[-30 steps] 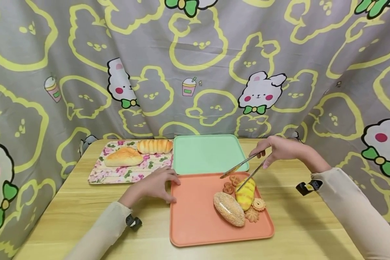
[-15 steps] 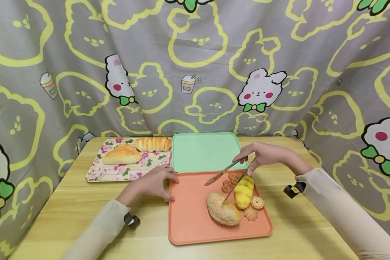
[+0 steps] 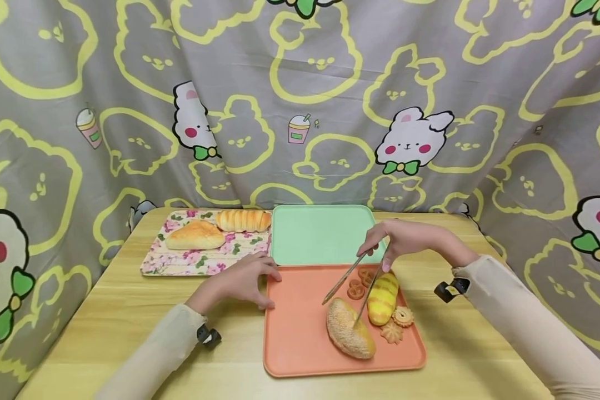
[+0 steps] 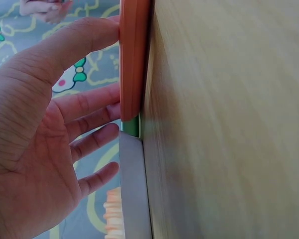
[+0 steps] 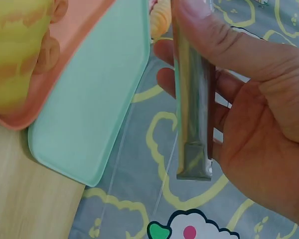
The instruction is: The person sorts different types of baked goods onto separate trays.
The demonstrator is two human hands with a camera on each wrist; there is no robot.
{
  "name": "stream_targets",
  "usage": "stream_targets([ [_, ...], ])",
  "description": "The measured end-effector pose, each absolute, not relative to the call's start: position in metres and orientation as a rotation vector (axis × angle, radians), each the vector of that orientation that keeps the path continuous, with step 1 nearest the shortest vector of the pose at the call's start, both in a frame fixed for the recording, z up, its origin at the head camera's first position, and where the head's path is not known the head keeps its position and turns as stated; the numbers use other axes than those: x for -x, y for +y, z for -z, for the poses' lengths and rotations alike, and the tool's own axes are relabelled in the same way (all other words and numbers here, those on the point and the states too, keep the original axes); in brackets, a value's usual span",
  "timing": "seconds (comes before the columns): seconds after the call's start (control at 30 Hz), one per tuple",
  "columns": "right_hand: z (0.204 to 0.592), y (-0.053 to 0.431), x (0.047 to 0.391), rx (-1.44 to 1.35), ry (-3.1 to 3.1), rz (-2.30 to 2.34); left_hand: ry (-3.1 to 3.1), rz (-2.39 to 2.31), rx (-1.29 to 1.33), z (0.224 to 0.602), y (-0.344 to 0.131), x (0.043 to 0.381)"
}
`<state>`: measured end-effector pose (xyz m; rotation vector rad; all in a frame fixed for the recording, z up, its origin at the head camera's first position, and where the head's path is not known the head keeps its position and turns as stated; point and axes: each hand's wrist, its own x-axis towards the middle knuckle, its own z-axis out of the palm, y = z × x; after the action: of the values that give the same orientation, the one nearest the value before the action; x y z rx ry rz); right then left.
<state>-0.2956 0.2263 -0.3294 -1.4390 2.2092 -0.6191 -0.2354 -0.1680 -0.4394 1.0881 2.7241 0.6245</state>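
My left hand [image 3: 247,279] rests at the left rim of the orange tray [image 3: 295,333], with thumb and fingertips touching the edge, as the left wrist view also shows. Metal tongs [image 5: 194,109] are held in my right hand [image 3: 405,241], their arms spread apart. One tong tip presses the right side of a crumb-coated oval bread [image 3: 345,328] on the tray. The other tip is near the bread's upper left end; contact there cannot be told. The bread lies rolled over, its smooth golden side partly showing. Right of it lies a yellow striped bread [image 3: 383,300].
Pretzel-shaped cookies [image 3: 356,289] and two round cookies [image 3: 392,333] lie around the yellow bread. Behind stands a mint-green tray [image 3: 322,236]. At the back left, a floral tray [image 3: 157,265] bears a triangular bread [image 3: 195,236] and a ridged roll [image 3: 243,220]. A patterned curtain hangs behind.
My right hand with the tongs has moved left from the yellow bread to the crumb-coated bread, which has tipped over and turned slightly. My left hand stays at the tray rim.
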Motion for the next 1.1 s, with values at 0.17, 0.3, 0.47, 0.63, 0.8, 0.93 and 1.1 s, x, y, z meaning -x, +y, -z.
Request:
stream_targets([
  [0.17, 0.324, 0.23, 0.298, 1.354, 2.24, 0.527, 2.717, -0.627, -1.097, 0.441, -0.165, 0.237],
  [0.3, 0.315, 0.233, 0.298, 1.317, 2.343, 0.398, 2.721, -0.623, -1.103, 0.442, -0.165, 0.238],
  [0.47, 0.303, 0.227, 0.299, 1.296, 2.484, 0.193, 2.727, -0.617, -1.104, 0.442, -0.166, 0.238],
  [0.63, 0.29, 0.212, 0.301, 1.304, 2.491, 0.102, 2.734, -0.617, -1.096, 0.442, -0.167, 0.239],
  [0.8, 0.286, 0.213, 0.305, 1.29, 2.428, 0.208, 2.724, -0.631, -1.094, 0.443, -0.166, 0.239],
  [0.93, 0.296, 0.224, 0.307, 1.217, 2.32, 0.371, 2.718, -0.634, -1.083, 0.444, -0.166, 0.239],
  [1.1, 0.31, 0.243, 0.304, 1.12, 2.296, 0.436, 2.723, -0.633, -1.088, 0.443, -0.168, 0.238],
])
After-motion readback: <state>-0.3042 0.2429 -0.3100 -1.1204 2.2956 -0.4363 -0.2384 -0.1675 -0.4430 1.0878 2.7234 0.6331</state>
